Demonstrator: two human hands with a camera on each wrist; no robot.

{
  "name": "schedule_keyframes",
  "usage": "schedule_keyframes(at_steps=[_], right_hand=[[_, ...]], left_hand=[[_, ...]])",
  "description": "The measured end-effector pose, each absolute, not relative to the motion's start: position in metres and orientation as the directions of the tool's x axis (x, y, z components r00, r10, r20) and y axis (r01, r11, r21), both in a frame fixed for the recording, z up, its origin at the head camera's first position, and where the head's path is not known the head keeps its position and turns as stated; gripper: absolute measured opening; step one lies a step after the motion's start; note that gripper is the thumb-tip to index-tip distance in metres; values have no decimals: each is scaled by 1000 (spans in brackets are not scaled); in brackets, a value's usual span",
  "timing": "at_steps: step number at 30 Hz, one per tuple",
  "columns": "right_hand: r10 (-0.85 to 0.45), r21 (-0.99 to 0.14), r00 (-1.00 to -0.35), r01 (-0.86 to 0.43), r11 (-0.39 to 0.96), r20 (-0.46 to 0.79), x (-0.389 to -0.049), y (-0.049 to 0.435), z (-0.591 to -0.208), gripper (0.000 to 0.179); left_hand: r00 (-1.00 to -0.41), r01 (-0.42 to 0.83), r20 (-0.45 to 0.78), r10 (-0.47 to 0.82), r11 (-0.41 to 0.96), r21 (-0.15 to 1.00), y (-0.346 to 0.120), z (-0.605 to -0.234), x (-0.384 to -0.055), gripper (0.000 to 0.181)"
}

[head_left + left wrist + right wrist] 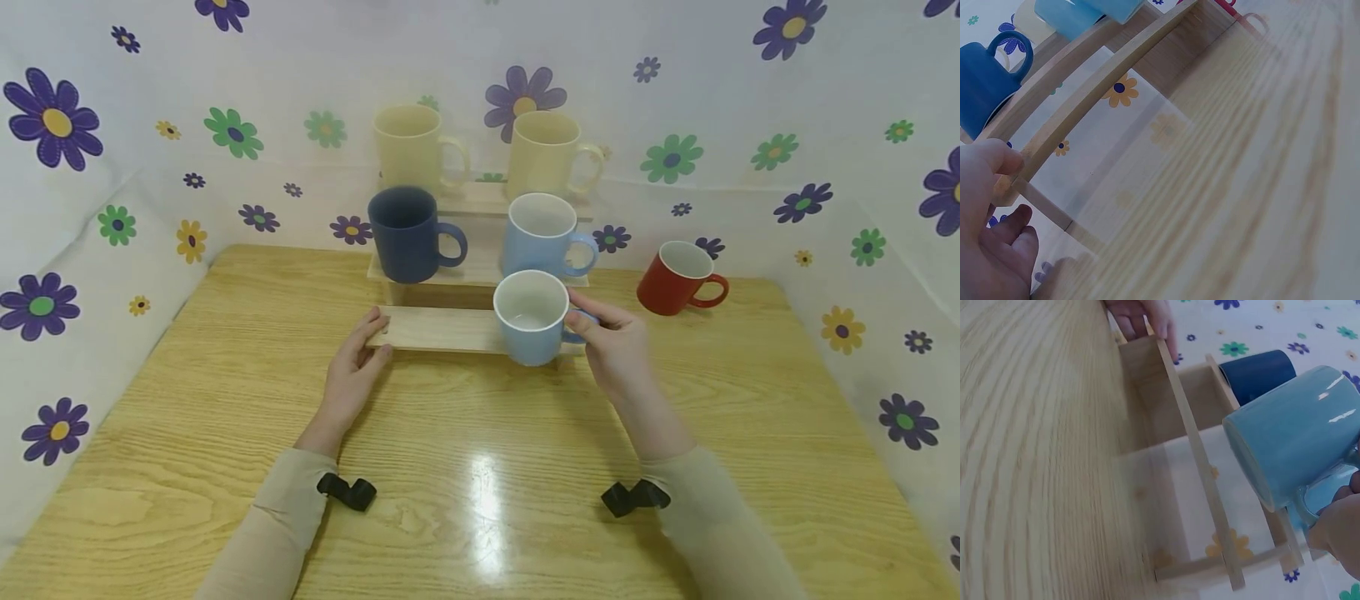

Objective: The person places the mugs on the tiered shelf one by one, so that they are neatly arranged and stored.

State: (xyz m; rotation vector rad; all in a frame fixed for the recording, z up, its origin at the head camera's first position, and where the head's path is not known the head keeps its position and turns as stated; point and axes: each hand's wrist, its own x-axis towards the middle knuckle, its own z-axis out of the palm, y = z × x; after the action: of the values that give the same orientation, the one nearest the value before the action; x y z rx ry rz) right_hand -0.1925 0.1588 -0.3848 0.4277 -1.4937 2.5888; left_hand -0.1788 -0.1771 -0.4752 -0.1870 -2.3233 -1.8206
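My right hand point(618, 342) pinches the handle of a light blue mug point(532, 321), upright over the right end of the lowest step. The right wrist view shows a gap between this mug's base and the step's edge. With my left hand point(356, 367) I grip the left end of that lowest step of a three-tier wooden rack point(442, 329). On the middle step stand a dark blue mug point(408, 237) at left and a second light blue mug point(543, 237) at right, partly hidden by the held one. Two cream mugs, one left point(408, 150) and one right point(546, 154), occupy the top step.
A red mug point(675, 279) with a white inside stands on the wooden table point(480, 467), right of the rack. Behind and at both sides hangs a white cloth point(300, 75) printed with flowers.
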Motion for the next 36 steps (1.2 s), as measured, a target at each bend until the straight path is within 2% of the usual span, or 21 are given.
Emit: schedule_keyframes(at_steps=[10,17,24,27,29,31,36], right_hand=[[-60,-888,-968,-199,-414,245,-197,121,-389,33],[-99,-858,-952,-212,-468,289,-205,93,-395,25],[-67,-851,-947,-250,-461,314,-212,65,-399,25],[-68,-851,-950,-241,-467,306,-215,55,-400,36],[-69,-852,-955,-225,-474,290,-216,49,-401,36],[-65,-852,-959,-212,-479,275,-218,42,-402,47],[-51,-837,-961,-211,-506,273,-221,29,-408,50]], left_hand=[[-979,197,202,3,233,952,-171,-445,-166,43],[-978,204,210,-2,240,949,-169,-440,-163,42],[-975,219,224,1,218,951,-170,-442,-165,42],[-975,217,222,2,215,952,-170,-443,-165,42],[-976,213,218,2,212,954,-170,-443,-165,43],[-976,214,219,2,204,955,-170,-443,-166,42],[-972,228,234,-1,223,948,-170,-445,-166,41]])
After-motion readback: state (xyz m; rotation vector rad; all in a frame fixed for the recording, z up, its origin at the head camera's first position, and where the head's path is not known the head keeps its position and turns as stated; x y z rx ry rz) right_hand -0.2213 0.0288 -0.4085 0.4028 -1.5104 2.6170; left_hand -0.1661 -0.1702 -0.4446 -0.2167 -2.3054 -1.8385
